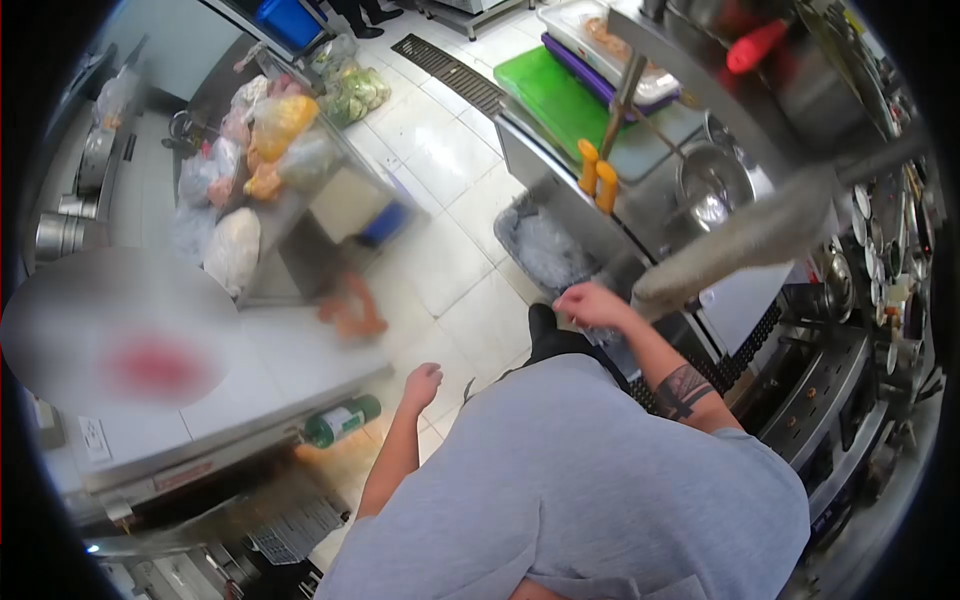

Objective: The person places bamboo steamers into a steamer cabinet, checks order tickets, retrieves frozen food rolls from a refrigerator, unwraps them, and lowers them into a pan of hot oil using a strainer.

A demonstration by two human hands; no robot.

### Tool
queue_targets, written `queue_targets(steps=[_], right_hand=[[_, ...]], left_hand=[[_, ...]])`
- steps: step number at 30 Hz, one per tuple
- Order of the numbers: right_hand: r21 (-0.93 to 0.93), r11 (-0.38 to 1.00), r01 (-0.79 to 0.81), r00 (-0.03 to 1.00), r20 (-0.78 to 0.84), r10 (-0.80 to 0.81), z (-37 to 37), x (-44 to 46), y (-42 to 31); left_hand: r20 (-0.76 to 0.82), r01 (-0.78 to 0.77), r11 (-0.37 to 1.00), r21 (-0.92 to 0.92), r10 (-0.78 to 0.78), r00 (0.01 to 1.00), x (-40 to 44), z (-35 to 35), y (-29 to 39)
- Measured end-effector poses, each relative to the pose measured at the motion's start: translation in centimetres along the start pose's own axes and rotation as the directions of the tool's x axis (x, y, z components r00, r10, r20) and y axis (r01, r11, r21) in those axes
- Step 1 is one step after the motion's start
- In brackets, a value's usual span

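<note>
My left hand hangs at my left side above the tiled floor, its fingers loosely curled and nothing visible in them. Nearest to it are a white counter and a green bottle leaning below the counter's edge. On the other side, my right hand is held in front of my hip with bent fingers; I see no object in it. It is by a bin lined with a clear plastic bag, and whether it touches the bag I cannot tell.
To the right, a steel counter carries a green cutting board, orange-handled tools and a steel pan. A stove stands behind. Bagged food fills the left worktop. A drain grate crosses the floor; a person's shoes show beyond.
</note>
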State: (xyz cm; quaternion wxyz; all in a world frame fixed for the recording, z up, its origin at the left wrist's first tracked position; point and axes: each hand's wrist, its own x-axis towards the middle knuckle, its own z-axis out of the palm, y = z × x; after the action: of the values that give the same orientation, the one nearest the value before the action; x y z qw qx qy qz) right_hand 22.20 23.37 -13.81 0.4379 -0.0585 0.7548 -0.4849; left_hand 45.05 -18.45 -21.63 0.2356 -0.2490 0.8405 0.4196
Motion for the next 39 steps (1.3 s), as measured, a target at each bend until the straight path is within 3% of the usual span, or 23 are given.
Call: queue_targets(steps=[3, 4, 6, 9, 11, 13, 15, 17, 18, 19, 21, 24, 25, 26, 29, 32, 37, 38, 39], right_hand=[[-0.242, 0.954, 0.179, 0.974, 0.182, -0.137, 1.1, 4.4, -3.8], [-0.252, 0.951, 0.177, 0.975, 0.180, -0.133, 1.2, 5.4, -5.4], [-0.387, 0.864, 0.323, 0.945, 0.176, -0.274, 0.1, 6.6, -10.4], [-0.383, 0.887, 0.258, 0.963, 0.176, -0.204, -2.5, 9.2, -15.9], [-0.350, 0.898, 0.267, 0.964, 0.078, -0.256, -4.0, 12.3, -16.3], [-0.370, 0.908, 0.196, 0.975, -0.021, -0.220, -5.9, 14.1, -18.4], [-0.335, 0.932, 0.140, 0.968, -0.153, -0.200, -6.6, 16.0, -18.5], [-0.268, 0.963, 0.004, 0.949, -0.303, -0.089, -7.8, 16.7, -21.0], [-0.152, 0.988, -0.026, 0.930, -0.366, -0.032, -7.8, 17.0, -22.0], [-0.134, 0.990, -0.043, 0.915, -0.404, -0.015, -7.3, 17.4, -22.9], [-0.010, 0.999, -0.038, 0.870, -0.493, 0.028, -6.4, 18.5, -24.0], [-0.023, 0.995, -0.102, 0.824, -0.562, 0.071, -4.2, 20.8, -24.9], [-0.074, 0.994, -0.081, 0.776, -0.631, 0.017, -3.0, 22.2, -24.0], [-0.107, 0.986, -0.128, 0.797, -0.602, 0.039, -2.8, 22.5, -25.0], [0.021, 0.998, -0.063, 0.686, -0.726, 0.059, -0.2, 22.5, -27.4], [0.076, 0.995, -0.071, 0.660, -0.744, 0.104, 1.3, 22.3, -28.2], [0.221, 0.966, -0.133, 0.401, -0.879, 0.256, 6.9, 21.2, -24.7], [0.251, 0.959, -0.133, 0.322, -0.904, 0.281, 8.2, 20.8, -24.3], [0.257, 0.959, -0.123, 0.316, -0.906, 0.283, 9.1, 20.4, -23.8]], left_hand=[[-0.065, 0.097, 0.989, -0.115, -0.105, 0.992, 3.4, -2.8, 0.3], [-0.100, 0.124, 0.981, -0.150, -0.140, 0.985, 4.8, -3.1, -0.6], [-0.134, 0.155, 0.972, -0.174, -0.180, 0.975, 6.8, -4.9, -1.0], [-0.063, 0.245, 0.957, -0.153, -0.257, 0.964, 10.1, -6.4, -2.2], [0.058, 0.344, 0.924, -0.165, -0.340, 0.939, 13.1, -8.3, -2.1], [0.171, 0.357, 0.934, -0.031, -0.347, 0.922, 16.3, -11.9, 0.4], [0.300, 0.265, 0.964, 0.016, -0.257, 0.919, 22.1, -14.9, 1.8], [0.389, 0.227, 0.951, 0.208, -0.293, 0.873, 28.2, -18.0, 5.5], [0.580, -0.140, 0.973, 0.185, 0.007, 0.814, 34.5, -19.0, 0.8], [0.605, -0.175, 0.965, 0.196, 0.022, 0.796, 37.7, -20.4, 2.5], [0.447, 0.096, 0.983, 0.156, -0.157, 0.881, 44.5, -22.3, 8.8], [0.490, -0.095, 0.992, 0.082, 0.043, 0.871, 54.1, -25.4, 16.6], [0.491, -0.175, 0.969, 0.175, 0.068, 0.868, 54.9, -26.4, 21.5], [0.488, -0.023, 0.998, 0.056, -0.007, 0.873, 57.2, -26.4, 23.9], [0.553, -0.145, 0.985, 0.091, 0.071, 0.830, 61.2, -26.6, 30.0], [0.631, -0.233, 0.948, 0.219, 0.044, 0.774, 63.8, -25.3, 32.7], [0.727, -0.347, 0.866, 0.359, -0.027, 0.686, 66.4, -21.7, 32.1], [0.763, -0.454, 0.793, 0.407, -0.022, 0.646, 66.3, -20.6, 32.0], [0.802, -0.570, 0.689, 0.448, -0.029, 0.596, 66.1, -20.2, 32.0]])
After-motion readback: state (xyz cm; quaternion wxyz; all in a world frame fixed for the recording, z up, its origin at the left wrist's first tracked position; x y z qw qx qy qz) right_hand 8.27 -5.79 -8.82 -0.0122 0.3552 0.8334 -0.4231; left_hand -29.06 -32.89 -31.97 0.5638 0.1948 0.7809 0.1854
